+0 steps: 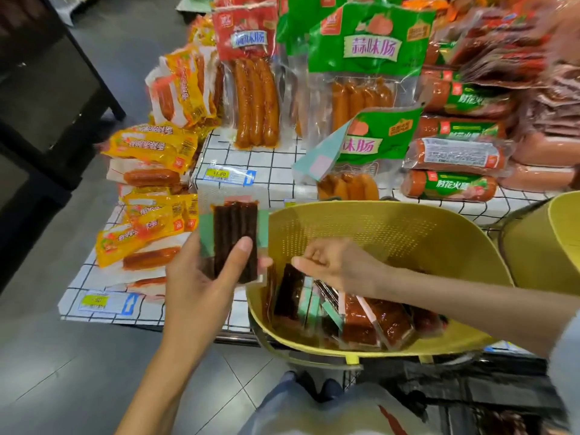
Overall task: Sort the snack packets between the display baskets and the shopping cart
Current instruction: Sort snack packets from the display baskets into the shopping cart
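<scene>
L hand (201,277) gripped a dark snack pkt (235,243) upright, thumb across the front, fingers behind. The pkt had mint-green side panels and no legible print. It sat at 9 o'clock of the yellow basket (392,233), just outside the rim. R hand (339,265) hung over that basket w/ fingers curled, right above the heap of pkts (361,321) inside, dark and red ones w/ mint and pink edges. Couldn't tell if it pinched 1 or held nothing.

At 3 o'clock of the basket stood a 2nd yellow basket (558,240), partly cut off. At 12 o'clock were green packs (372,48) printed "蒜味肠". At 11 o'clock was a red pack (249,39) w/ the same 3 characters. At 1 o'clock lay ham rolls (452,185) w/ green labels reading "肘花火腿". At 10 o'clock were orange-yellow sausage pkts (150,146), text too blurred to read. All lay on a white grid cloth (266,161). A price tag (219,174) read "11.80". A lower tag (94,300) at 8 o'clock was unreadable.
</scene>
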A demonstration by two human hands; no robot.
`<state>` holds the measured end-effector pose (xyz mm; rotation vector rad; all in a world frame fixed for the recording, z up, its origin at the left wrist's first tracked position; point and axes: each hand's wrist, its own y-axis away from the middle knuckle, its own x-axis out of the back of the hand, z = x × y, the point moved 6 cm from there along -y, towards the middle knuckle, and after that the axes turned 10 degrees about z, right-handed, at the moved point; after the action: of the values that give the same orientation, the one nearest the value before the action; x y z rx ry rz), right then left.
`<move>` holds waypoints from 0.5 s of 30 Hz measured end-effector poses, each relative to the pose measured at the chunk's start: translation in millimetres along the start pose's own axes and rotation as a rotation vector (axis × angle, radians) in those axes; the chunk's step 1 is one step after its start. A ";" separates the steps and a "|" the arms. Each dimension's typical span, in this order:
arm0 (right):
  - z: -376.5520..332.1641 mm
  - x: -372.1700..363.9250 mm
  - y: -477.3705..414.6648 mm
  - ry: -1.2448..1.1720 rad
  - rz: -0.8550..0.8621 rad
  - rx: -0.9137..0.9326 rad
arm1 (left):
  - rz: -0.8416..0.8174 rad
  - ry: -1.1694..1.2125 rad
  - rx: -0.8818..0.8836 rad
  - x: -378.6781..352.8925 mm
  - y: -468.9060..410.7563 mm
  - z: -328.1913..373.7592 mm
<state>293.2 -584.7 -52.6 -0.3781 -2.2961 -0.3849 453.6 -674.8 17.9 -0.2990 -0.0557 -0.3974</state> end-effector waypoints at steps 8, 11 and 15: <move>20.9 -23.2 -14.2 0.262 0.083 -0.055 | -0.023 0.108 0.060 9.3 7.1 4.3; 25.4 10.1 -10.3 -0.018 0.287 -0.076 | -0.032 0.140 0.076 7.3 2.5 1.9; 29.3 -21.5 -5.1 0.337 -0.070 -0.111 | -0.049 0.169 0.108 -3.5 -3.9 1.3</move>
<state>286.8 -581.3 -88.5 -0.2651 -1.9673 -0.5681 448.8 -676.5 19.8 -0.1569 0.0808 -0.4651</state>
